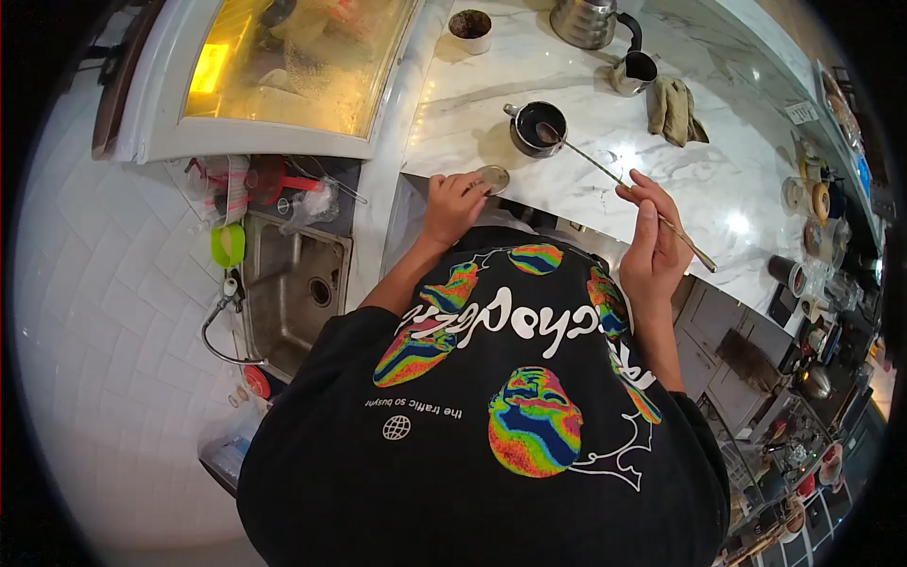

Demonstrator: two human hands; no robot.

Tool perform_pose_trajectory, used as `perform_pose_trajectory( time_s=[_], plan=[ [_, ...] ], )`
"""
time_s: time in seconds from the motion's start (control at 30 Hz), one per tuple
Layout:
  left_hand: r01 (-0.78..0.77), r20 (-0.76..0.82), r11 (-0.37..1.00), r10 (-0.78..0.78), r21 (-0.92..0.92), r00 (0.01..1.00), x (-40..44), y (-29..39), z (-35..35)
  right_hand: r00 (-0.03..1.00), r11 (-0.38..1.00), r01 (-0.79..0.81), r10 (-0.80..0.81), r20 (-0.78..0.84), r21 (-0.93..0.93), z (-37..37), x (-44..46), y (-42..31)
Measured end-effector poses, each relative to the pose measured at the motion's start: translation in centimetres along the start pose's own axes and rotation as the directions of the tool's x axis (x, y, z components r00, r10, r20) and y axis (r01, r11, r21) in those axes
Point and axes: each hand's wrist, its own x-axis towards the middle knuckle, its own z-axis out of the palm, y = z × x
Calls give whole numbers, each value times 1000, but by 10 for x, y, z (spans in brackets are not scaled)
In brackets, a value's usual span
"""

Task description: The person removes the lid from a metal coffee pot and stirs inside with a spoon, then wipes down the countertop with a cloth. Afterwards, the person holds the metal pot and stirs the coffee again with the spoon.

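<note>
In the head view my right hand [654, 236] pinches a long thin bar spoon [605, 170] near its upper part. The spoon's bowl end rests inside a dark mug [529, 142] with a handle, over its dark interior. My left hand [453, 203] is closed around a small round see-through cup or glass [493, 180] at the counter's front edge. What that vessel contains, if anything, I cannot make out. The mug stands upright on the marble counter, beyond both hands and touched by neither.
A paper cup [470, 30] with dark residue, a gooseneck kettle [584, 23], a small metal pitcher [633, 73] and a folded cloth [673, 111] are on the marble counter [576, 118]. A metal sink [293, 283] lies left; jars and cups crowd the right edge.
</note>
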Motion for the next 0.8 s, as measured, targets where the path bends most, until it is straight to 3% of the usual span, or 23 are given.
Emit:
perform_pose_trajectory(
  time_s=[0.17, 0.37, 0.57, 0.8],
  plan=[
    [139, -206, 990, -139, -16, 969, 12, 15, -23, 1000, 997, -13, 13, -10, 71, -8, 9, 7],
    [73, -470, 997, -82, -38, 879, 78, 57, -67, 1000, 991, 12, -8, -26, 133, -26, 27, 19],
    [-49, -518, 997, 69, 52, 853, 125, 65, -52, 994, 958, -27, 57, -97, 287, -43, 48, 36],
    [-73, -463, 995, 95, 64, 881, 129, 68, -20, 940, 853, -224, 316, -126, 471, -62, 67, 72]
  ],
)
